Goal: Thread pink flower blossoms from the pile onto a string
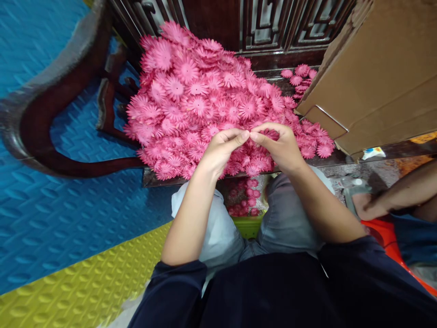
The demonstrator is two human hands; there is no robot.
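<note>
Pinching together over the pink flower heap (pixel 205 105), left hand (pixel 221 148) and right hand (pixel 282 148) meet fingertip to fingertip; whatever the grip holds is hidden. Cardboard box (pixel 382 68) at far right bears no legible writing.

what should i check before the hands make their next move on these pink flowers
1. Left hand and right hand meet fingertip to fingertip over the pile of pink flowers: ok.
2. A flower pinched between them: cannot tell, fingers hide it.
3. Pile resting on the dark wooden seat: ok.
4. Flowers in the container between the knees: ok, some show.
5. Cardboard box clear of the hands: ok.
6. Other person's arm apart from both hands: ok.
</note>
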